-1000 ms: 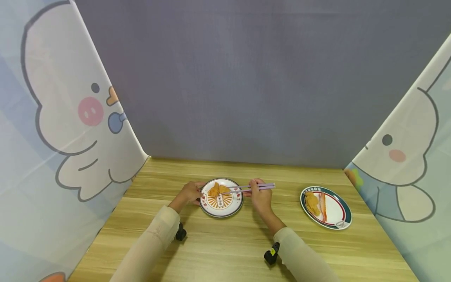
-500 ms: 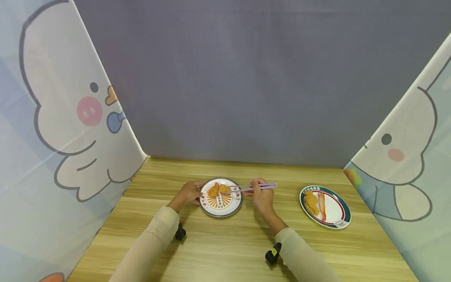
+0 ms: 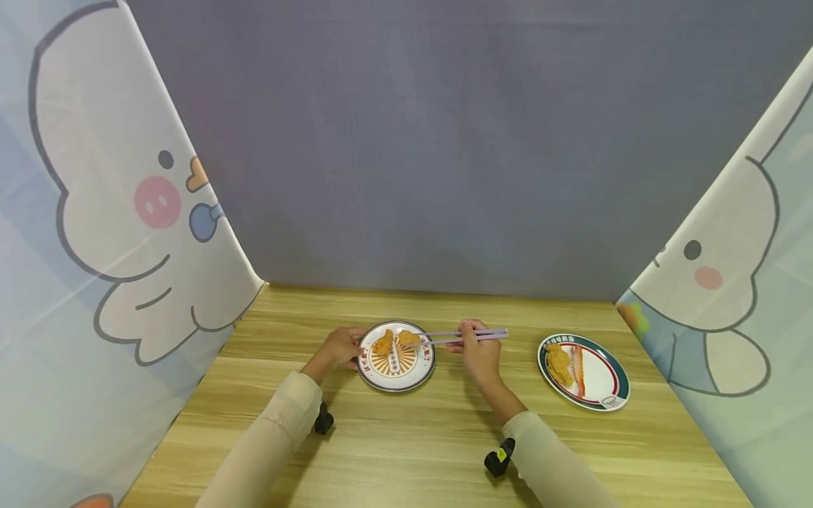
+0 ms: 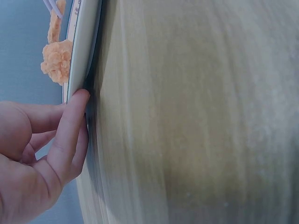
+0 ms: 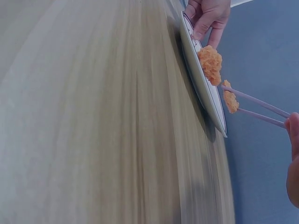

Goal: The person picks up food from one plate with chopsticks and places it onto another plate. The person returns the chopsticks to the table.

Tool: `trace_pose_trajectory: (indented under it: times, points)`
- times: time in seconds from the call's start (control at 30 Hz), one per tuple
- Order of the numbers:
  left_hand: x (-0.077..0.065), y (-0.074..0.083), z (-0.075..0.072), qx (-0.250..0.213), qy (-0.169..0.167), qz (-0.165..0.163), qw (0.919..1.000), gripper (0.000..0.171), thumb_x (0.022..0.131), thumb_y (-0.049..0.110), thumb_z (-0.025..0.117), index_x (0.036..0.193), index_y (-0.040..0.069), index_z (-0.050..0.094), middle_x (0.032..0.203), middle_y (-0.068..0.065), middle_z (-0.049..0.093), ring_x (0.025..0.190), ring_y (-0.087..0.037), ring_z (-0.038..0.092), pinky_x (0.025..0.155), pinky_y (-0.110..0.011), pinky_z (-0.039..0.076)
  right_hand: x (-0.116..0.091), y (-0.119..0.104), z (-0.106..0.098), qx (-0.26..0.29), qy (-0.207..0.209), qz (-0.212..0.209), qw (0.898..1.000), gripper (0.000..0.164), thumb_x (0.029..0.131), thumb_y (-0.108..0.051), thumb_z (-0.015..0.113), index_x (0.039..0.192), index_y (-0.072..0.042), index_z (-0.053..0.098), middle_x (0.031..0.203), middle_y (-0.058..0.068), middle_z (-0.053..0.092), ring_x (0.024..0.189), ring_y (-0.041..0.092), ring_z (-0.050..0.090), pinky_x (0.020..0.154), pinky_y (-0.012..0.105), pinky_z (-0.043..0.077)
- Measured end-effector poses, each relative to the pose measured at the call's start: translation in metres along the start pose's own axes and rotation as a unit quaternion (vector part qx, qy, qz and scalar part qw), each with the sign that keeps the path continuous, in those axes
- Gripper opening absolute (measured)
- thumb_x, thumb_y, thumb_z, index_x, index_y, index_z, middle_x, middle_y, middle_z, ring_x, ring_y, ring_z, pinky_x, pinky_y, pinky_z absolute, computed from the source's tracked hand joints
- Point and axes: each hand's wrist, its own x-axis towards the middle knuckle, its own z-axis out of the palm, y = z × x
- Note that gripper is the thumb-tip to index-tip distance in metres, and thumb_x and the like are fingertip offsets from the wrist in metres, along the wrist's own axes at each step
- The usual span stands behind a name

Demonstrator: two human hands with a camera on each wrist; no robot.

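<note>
In the head view my left hand [image 3: 341, 347] pinches the left rim of a round white plate [image 3: 413, 379] with orange rays printed on it. My right hand [image 3: 480, 356] holds a pair of lilac chopsticks [image 3: 492, 334], tips pointing left over the plate. Between those tips is a piece of fried chicken [image 5: 230, 98], which the right wrist view shows raised off the plate. Another fried chicken piece [image 3: 383, 343] lies on the plate's left half. From the left wrist view, the left thumb is on top of the rim and the fingers [image 4: 70, 126] reach underneath.
To the right stands an oval plate [image 3: 603, 377] with a green rim, bearing fried chicken [image 3: 559, 364] and a reddish-white strip of food [image 3: 579, 370]. Grey cloth [image 3: 406, 155] closes off the wooden table [image 3: 406, 451] at the back, cartoon-printed cloths [image 3: 159, 296] at both sides.
My right hand and the chopsticks have shifted slightly right, drawing the held chicken away from the other piece, so a gap now shows between them. My left hand stays at the rim.
</note>
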Motion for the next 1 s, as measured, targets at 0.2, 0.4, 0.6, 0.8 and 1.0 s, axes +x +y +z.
trace_pose_trajectory:
  times: [0.2,0.4,0.6,0.8,1.0]
  points:
    - [-0.001,0.0,0.001,0.002,-0.002,-0.003,1.0,0.058,0.094,-0.007,0.065,0.149,0.004,0.051,0.123,-0.026,0.056,0.076,-0.024,0.071,0.063,-0.03,0.068,0.0,-0.004,-0.007,-0.014,0.0,0.009,1.0,0.026,0.105,-0.007,0.051,0.095,0.014,0.063,0.074,0.005,0.066,0.059,0.024,0.073,0.055,0.035,0.067]
    - [0.001,-0.001,0.0,0.004,-0.002,0.001,1.0,0.058,0.094,-0.007,0.064,0.149,0.003,0.05,0.126,-0.027,0.057,0.076,-0.024,0.072,0.063,-0.03,0.068,0.002,-0.007,-0.017,-0.008,0.005,0.014,1.0,0.026,0.105,-0.009,0.052,0.1,0.014,0.064,0.088,0.02,0.069,0.065,0.029,0.076,0.058,0.035,0.068]
    - [0.001,-0.001,-0.001,0.007,-0.002,0.006,1.0,0.058,0.093,-0.007,0.064,0.149,0.002,0.05,0.119,-0.025,0.058,0.077,-0.024,0.071,0.064,-0.03,0.068,0.005,-0.007,-0.026,0.002,0.011,0.009,1.0,0.026,0.106,-0.007,0.05,0.096,0.013,0.063,0.089,0.029,0.067,0.059,0.02,0.074,0.056,0.035,0.067]
    - [0.001,-0.001,-0.001,0.011,-0.001,0.005,0.9999,0.058,0.093,-0.007,0.065,0.149,0.003,0.051,0.118,-0.024,0.058,0.076,-0.024,0.072,0.063,-0.03,0.068,0.006,-0.007,-0.034,0.006,0.019,0.006,1.0,0.026,0.106,-0.009,0.051,0.093,0.01,0.061,0.089,0.032,0.065,0.059,0.016,0.074,0.056,0.033,0.067]
    - [0.0,0.0,-0.001,0.008,0.001,0.003,1.0,0.058,0.092,-0.007,0.066,0.147,0.003,0.053,0.117,-0.024,0.059,0.075,-0.024,0.072,0.063,-0.03,0.068,0.007,-0.007,-0.046,0.013,0.021,0.002,1.0,0.025,0.107,-0.01,0.049,0.092,0.007,0.06,0.084,0.019,0.068,0.059,0.013,0.073,0.055,0.031,0.067]
